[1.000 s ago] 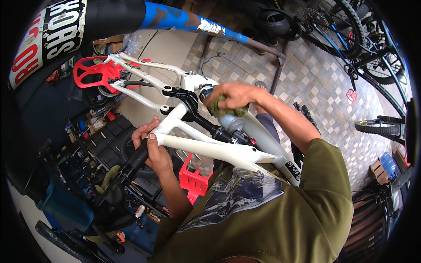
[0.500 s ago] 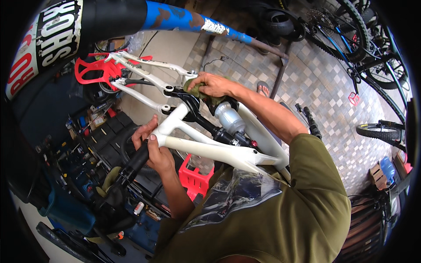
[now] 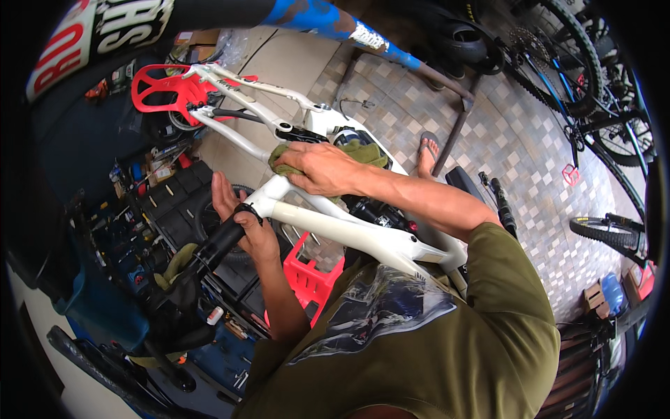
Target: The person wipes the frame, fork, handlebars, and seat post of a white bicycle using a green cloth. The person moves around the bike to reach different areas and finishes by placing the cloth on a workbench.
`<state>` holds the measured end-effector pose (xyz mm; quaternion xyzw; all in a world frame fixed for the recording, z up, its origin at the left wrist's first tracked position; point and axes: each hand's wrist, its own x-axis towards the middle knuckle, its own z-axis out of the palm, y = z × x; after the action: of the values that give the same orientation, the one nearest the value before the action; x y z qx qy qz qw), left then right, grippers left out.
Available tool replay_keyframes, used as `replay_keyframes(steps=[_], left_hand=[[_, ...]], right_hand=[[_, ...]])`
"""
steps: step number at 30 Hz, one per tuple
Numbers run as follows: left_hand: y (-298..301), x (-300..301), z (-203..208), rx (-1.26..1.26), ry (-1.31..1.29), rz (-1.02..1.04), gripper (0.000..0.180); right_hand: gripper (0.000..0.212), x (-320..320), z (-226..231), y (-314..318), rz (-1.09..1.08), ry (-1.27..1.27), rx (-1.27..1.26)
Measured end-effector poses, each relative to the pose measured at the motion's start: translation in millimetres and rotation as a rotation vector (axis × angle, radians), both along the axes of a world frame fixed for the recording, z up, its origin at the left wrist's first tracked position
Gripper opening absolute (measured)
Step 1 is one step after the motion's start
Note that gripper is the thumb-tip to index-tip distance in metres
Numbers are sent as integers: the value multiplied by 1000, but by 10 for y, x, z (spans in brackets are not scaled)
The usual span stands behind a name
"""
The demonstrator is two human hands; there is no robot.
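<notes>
A white bicycle frame (image 3: 335,227) stretches across the middle, its black seatpost (image 3: 225,239) pointing down-left. Fingers curled over a green cloth (image 3: 283,159), my right hand (image 3: 322,167) presses it against the frame tubes behind the seat-tube joint. More of the cloth shows beyond my wrist. My left hand (image 3: 244,227) lies against the frame where the seatpost enters, thumb on the near side and fingers stretched out behind. Part of the black shock (image 3: 377,213) shows below my right forearm; the rest is hidden.
A blue tube (image 3: 314,19) crosses overhead. A red plastic chair (image 3: 162,98) stands beyond the frame's rear end; another red plastic piece (image 3: 310,279) is below the frame. Tools cover the blue mat (image 3: 223,359) at left. Several bikes and a wheel (image 3: 607,234) are at right.
My right hand has moved left and nearer with the cloth, from the lower frame section to the tubes near the seat-tube joint. My left hand stays at the seatpost, its fingers straighter. The view has shifted slightly.
</notes>
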<state>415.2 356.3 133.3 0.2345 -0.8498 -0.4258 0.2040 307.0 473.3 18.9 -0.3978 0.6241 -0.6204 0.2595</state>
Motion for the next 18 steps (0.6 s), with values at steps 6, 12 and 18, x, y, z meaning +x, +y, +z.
replay_keyframes(steps=[6,12,18], left_hand=[[-79,30,-62,-54,61,5,111],[3,6,-8,-56,13,54,116],[-83,57,22,-103,22,-2,120]], right_hand=[[29,-136,604,-70,124,-102,-292],[34,-375,208,10,226,-54,83],[29,4,684,76,34,24,-284]])
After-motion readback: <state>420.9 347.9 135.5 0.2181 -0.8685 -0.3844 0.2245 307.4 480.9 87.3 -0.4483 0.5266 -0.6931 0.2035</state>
